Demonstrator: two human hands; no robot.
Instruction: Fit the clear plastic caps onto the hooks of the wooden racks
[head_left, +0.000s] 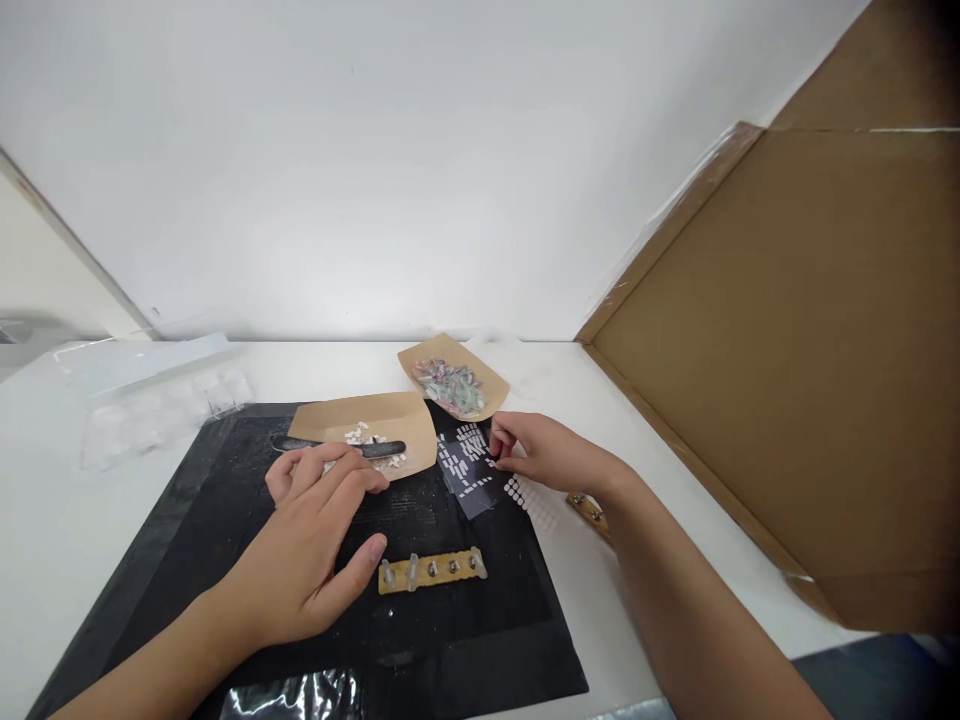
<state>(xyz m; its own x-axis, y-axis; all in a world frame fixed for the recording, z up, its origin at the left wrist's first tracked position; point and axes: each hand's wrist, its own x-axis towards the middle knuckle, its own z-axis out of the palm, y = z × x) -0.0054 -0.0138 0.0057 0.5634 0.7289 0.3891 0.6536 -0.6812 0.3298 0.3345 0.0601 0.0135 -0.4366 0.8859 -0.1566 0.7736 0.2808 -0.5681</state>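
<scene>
My left hand (315,530) is spread, palm down, over the black mat (435,660), its fingertips by the near edge of a brown paper tray (412,415) with small white pieces. A dark file (382,449) lies across that tray, just beyond the fingers. My right hand (525,445) has thumb and fingers pinched at the right edge of a dark sheet (480,500) bearing rows of white stickers; anything between the fingertips is too small to make out. A yellow strip (442,569) with several studs and clear pieces lies on the mat near my left thumb.
Another brown tray (491,385) with colored pieces stands behind. Clear plastic packaging (157,410) lies at left. A second yellow strip (585,508) is partly under my right forearm. White dots (532,500) lie beside the sheet. A cardboard box (787,350) borders the right side.
</scene>
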